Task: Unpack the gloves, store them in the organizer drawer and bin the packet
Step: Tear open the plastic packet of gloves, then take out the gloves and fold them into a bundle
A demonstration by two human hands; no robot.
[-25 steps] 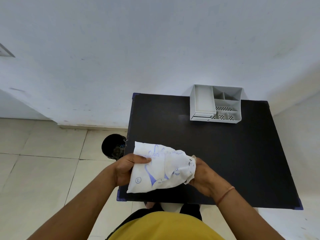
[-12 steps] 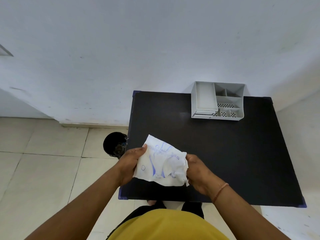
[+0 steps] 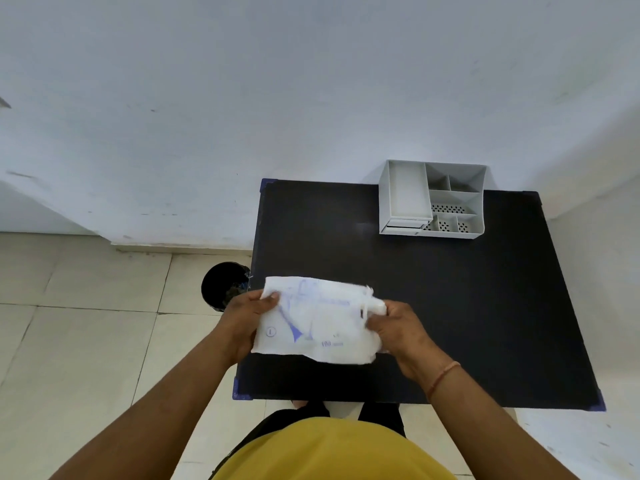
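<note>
A white glove packet [image 3: 315, 320] with blue print is held flat above the near left part of the black table [image 3: 450, 306]. My left hand [image 3: 247, 315] grips its left edge, thumb on top. My right hand [image 3: 394, 327] pinches its torn right end, where a small white flap sticks up. The gloves themselves are hidden inside the packet. A grey desk organizer [image 3: 431, 200] stands at the table's far edge by the wall, with a long tray on its left and a shut drawer front under it.
A black round bin [image 3: 221, 285] stands on the tiled floor just left of the table, close to my left hand. A white wall rises behind the table. My yellow shirt fills the bottom of the view.
The packet has been pulled out from crumpled to flat and wide between my hands. My right hand has shifted right along with the packet's torn end.
</note>
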